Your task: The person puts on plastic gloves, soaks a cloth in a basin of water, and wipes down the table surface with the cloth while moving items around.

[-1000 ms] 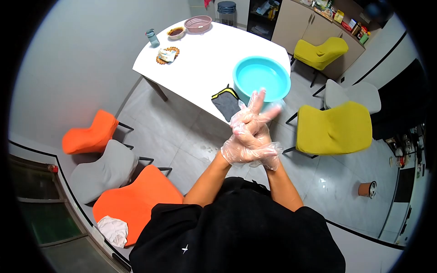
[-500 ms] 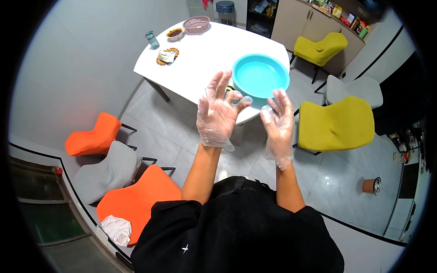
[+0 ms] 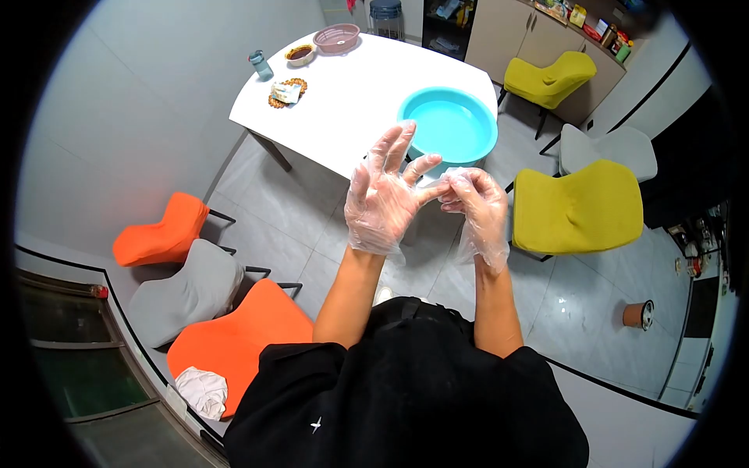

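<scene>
My left hand [image 3: 382,207] is raised in a clear plastic disposable glove [image 3: 367,237], its fingers spread apart, holding nothing. My right hand [image 3: 480,210], gloved in the same thin plastic, pinches the glove film at the tip of the left hand's outstretched thumb. Both hands are above the near edge of the white table [image 3: 343,101], close to a turquoise basin [image 3: 451,129]. The basin rests on the table just beyond them. Behind the left fingers, a small dark item by the basin is mostly hidden.
On the table stand a blue bottle [image 3: 261,67], a bowl of dark sauce [image 3: 299,55], a pink basket [image 3: 336,39] and a packet [image 3: 286,93] on a beaded mat. Yellow chairs [image 3: 577,207] flank the right side; orange chairs [image 3: 242,327] and a grey one are on the left.
My right hand has moved up against my left hand, and its fingers have closed on the glove at the left thumb tip. My left hand has shifted slightly right.
</scene>
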`<state>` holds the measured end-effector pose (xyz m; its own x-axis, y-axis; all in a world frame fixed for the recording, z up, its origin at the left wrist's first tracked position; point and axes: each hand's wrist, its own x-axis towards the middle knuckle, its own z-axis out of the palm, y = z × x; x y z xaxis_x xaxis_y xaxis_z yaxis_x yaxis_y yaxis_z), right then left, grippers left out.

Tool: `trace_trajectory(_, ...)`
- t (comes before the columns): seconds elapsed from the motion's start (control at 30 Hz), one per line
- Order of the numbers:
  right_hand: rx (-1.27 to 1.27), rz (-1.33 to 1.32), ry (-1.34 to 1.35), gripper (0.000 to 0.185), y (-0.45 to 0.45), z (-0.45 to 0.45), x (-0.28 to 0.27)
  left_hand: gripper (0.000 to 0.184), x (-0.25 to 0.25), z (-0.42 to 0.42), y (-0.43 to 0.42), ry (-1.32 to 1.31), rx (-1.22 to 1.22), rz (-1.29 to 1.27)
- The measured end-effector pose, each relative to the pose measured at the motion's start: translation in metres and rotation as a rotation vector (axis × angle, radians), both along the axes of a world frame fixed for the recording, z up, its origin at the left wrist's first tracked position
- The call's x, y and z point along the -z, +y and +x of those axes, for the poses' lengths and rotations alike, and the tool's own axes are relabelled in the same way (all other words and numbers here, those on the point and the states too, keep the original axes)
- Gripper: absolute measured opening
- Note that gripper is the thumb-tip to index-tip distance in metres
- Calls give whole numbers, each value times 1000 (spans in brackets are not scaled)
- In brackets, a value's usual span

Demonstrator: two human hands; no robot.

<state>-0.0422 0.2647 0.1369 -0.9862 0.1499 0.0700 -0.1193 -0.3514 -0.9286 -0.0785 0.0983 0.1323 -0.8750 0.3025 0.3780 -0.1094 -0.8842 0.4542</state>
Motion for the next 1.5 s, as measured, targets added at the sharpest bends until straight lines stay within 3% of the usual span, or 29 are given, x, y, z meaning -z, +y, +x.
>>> trace_trajectory(0.1, 47, 69, 7, 13, 2, -2, 2, 82, -1, 2, 1, 6, -34, -52)
trace_trajectory(0.37, 129, -123, -91, 20, -18, 0, 13, 72, 7, 2, 2, 12, -125, -162)
trace_trajectory(0.47, 65, -70, -102, 25, -19, 3, 11, 75, -1, 5, 8, -135, -67, 125)
trace_trajectory(0.57, -112, 27, -174, 28, -15, 5, 18, 79, -4, 3, 2, -140, -44, 252)
trace_trajectory(0.63, -209, 62, -232, 28, -20, 7, 21, 85, -2, 2, 2, -116, -57, 195)
trace_trajectory(0.77, -164, -36, -279, 22, -21, 2, 24, 88, 3, 6, 5, -24, -79, 106)
trace_trajectory(1.0, -190, 46, -306, 17, -22, 3, 27, 93, -8, 18, 11, 157, -210, -183)
trace_trajectory(1.27, -156, 57, -242, 12, -31, 8, 19, 94, -13, 20, 11, 105, -175, -103)
trace_trajectory(1.37, 305, 565, 134, 11, -36, 14, 26, 92, -11, 16, 5, 117, -189, -123)
trace_trajectory(1.4, 444, 670, 328, 21, -38, 14, 14, 91, -8, 15, 4, 130, -200, -143)
trace_trajectory(1.5, 361, 1367, 490, 36, -39, 22, -8, 91, -3, 15, 5, 193, -120, -159)
